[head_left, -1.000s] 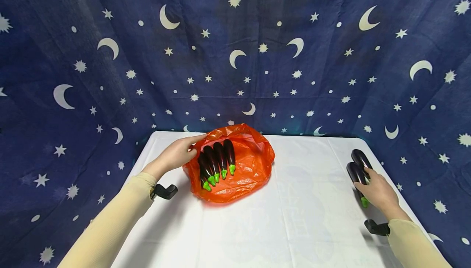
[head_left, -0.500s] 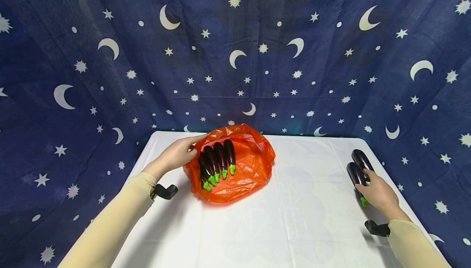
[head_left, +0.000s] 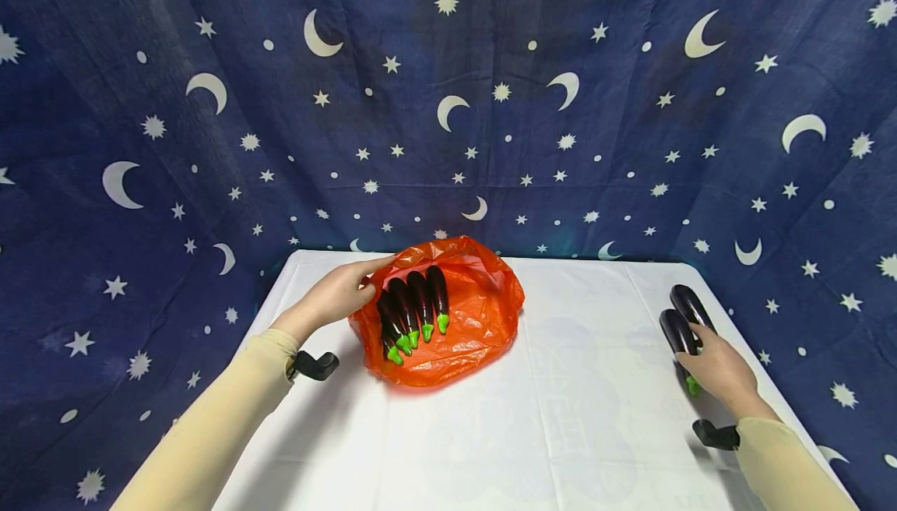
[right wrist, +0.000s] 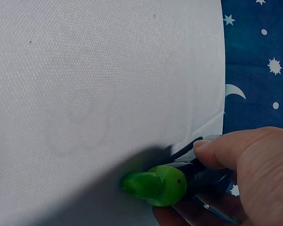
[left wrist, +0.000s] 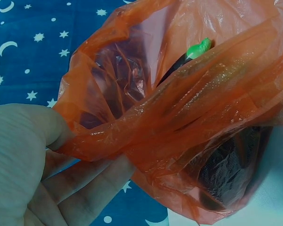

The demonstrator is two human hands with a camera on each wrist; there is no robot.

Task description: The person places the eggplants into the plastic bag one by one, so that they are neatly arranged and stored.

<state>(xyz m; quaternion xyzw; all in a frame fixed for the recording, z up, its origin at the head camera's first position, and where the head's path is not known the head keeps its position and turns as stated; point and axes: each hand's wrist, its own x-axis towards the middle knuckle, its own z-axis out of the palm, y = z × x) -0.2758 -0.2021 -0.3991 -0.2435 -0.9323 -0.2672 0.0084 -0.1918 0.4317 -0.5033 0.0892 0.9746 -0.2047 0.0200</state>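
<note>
White cloth covers the table (head_left: 575, 386), and a navy backdrop (head_left: 490, 106) printed with stars and moons encloses it on three sides.

Compared with the view a second ago, your right hand (head_left: 722, 371) has shifted slightly along the nearer eggplant (head_left: 674, 332), and its green stem (right wrist: 155, 184) now shows only as a small tip below the fingers. The right wrist view shows thumb and fingers curled round the stem end, so you are gripping it; it still lies on the cloth. A second eggplant (head_left: 690, 302) lies just beside it, toward the backdrop.

Your left hand (head_left: 336, 293) has not moved. It pinches the rim of the orange bag (head_left: 476, 316) and holds the mouth open; the four bagged eggplants (head_left: 413, 308) lie unchanged, stems toward you.

Both loose eggplants sit near the table's right edge, with the backdrop close behind. Open cloth lies between your right hand and the bag, well clear of any other item.
</note>
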